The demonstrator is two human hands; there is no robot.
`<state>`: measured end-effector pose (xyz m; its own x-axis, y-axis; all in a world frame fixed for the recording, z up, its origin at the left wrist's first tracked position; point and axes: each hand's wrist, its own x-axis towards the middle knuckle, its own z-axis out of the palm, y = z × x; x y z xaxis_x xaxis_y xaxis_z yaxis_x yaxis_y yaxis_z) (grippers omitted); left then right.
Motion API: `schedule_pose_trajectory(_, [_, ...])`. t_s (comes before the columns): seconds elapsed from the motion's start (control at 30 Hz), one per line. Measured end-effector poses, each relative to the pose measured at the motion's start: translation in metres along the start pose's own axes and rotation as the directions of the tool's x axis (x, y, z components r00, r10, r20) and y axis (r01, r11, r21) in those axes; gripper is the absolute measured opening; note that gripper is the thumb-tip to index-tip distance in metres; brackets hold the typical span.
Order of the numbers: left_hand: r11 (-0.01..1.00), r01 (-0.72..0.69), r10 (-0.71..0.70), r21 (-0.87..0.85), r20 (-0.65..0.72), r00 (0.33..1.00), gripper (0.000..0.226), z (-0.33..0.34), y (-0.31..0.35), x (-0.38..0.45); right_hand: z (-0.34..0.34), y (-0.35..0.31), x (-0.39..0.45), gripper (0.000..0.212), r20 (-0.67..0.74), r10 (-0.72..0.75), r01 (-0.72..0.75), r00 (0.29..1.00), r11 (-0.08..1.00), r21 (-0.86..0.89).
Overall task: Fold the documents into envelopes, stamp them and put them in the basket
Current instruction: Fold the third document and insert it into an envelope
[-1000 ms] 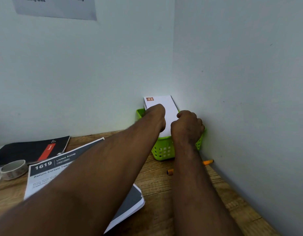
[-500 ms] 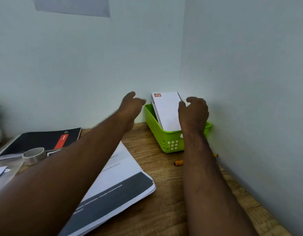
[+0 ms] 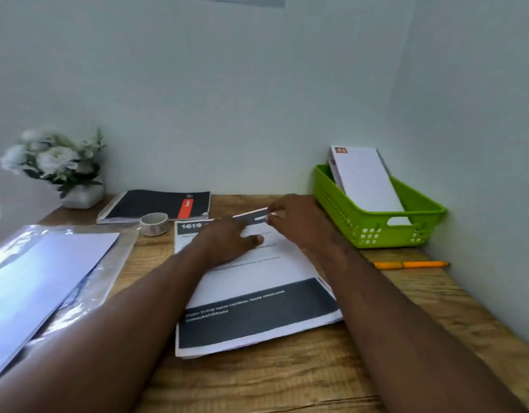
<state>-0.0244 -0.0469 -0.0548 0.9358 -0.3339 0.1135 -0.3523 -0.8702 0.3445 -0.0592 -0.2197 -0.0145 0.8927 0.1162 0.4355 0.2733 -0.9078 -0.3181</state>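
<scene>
1. Head view, far left of the frame: a clear plastic sleeve (image 3: 87, 281) holding white sheets (image 3: 40, 272) lies on the wooden desk (image 3: 287, 380), running off the left edge.
2. Upper left: a small white pot of pale flowers (image 3: 56, 165) stands at the back of the desk against the wall.
3. Right of the pot, a black notebook (image 3: 156, 205) with a red band lies flat; a roll of tape (image 3: 154, 223) sits just in front of it.
4. Centre: the stack of documents (image 3: 257, 293) lies on the desk, its top sheet printed with black bars and "1619" at the upper left corner.
5. Left hand (image 3: 227, 245) rests palm down on the upper part of the top sheet, fingers straight and close together, pressing the paper.
6. Right hand (image 3: 296, 219) is at the stack's far right corner, thumb and fingertips pinching the lifted edge of the top sheet.
7. Right of centre: a green basket (image 3: 376, 231) stands in the corner of the desk near both walls.
8. Inside it, white envelopes (image 3: 366, 180) lean against the back, a reddish stamp on the front one's upper left corner.
9. Lower right of the basket, an orange pen (image 3: 410, 265) lies on the desk by the wall.
</scene>
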Motion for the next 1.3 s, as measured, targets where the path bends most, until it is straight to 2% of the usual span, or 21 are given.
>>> schedule_pose_trajectory(0.07, [0.997, -0.028, 0.026, -0.07, -0.035, 0.999, 0.044, -0.005, -0.004, 0.0, 0.006, 0.006, -0.002, 0.033, 0.161, 0.02, -0.024, 0.987, 0.999, 0.023])
schedule_pose_trajectory(0.17, [0.998, 0.019, -0.014, 0.053, -0.085, 0.996, 0.046, -0.006, -0.012, 0.0, 0.009, 0.018, -0.006, 0.048, 0.356, 0.074, -0.073, 0.931, 0.997, -0.019])
schedule_pose_trajectory(0.23, [0.995, 0.069, -0.061, 0.073, -0.103, 0.993, 0.049, -0.005, -0.019, 0.002, 0.01, 0.019, -0.003, 0.047, 0.361, 0.072, -0.074, 0.93, 0.997, -0.009])
schedule_pose_trajectory(0.33, [0.984, 0.103, -0.068, 0.149, -0.226, 0.972, 0.046, -0.01, -0.019, 0.003, 0.004, 0.023, 0.0, 0.045, 0.387, 0.06, -0.094, 0.92, 0.993, 0.069])
schedule_pose_trajectory(0.47, [0.975, 0.155, -0.125, 0.157, -0.187, 0.974, 0.05, -0.011, -0.018, 0.002, 0.002, 0.033, 0.005, 0.042, 0.458, 0.06, -0.124, 0.887, 0.986, 0.111])
schedule_pose_trajectory(0.67, [0.975, 0.166, -0.115, 0.146, -0.306, 0.945, 0.054, -0.01, -0.016, 0.001, 0.003, 0.033, 0.003, 0.044, 0.429, 0.056, -0.12, 0.901, 0.985, 0.122])
schedule_pose_trajectory(0.8, [0.967, 0.171, -0.124, 0.189, -0.235, 0.964, 0.046, -0.011, -0.015, 0.0, 0.003, 0.03, 0.001, 0.045, 0.429, 0.056, -0.118, 0.901, 0.986, 0.119])
schedule_pose_trajectory(0.9, [0.975, 0.126, -0.083, 0.182, -0.23, 0.97, 0.046, -0.011, -0.015, 0.001, -0.004, 0.023, 0.002, 0.045, 0.498, 0.078, -0.128, 0.863, 0.99, 0.066])
schedule_pose_trajectory(1.03, [0.99, 0.064, -0.042, 0.123, -0.178, 0.983, 0.055, -0.008, -0.015, 0.003, -0.018, 0.02, 0.005, 0.03, 0.564, 0.107, -0.126, 0.819, 0.992, -0.005])
schedule_pose_trajectory(1.17, [0.998, 0.002, 0.011, 0.066, -0.198, 0.98, 0.056, -0.009, -0.011, 0.003, -0.016, 0.026, 0.005, 0.045, 0.432, 0.14, -0.142, 0.891, 0.989, -0.028])
schedule_pose_trajectory(1.3, [0.997, -0.013, 0.027, 0.073, -0.194, 0.981, 0.055, -0.007, -0.01, 0.004, 0.003, 0.034, 0.004, 0.051, 0.382, 0.066, -0.008, 0.922, 0.989, -0.151])
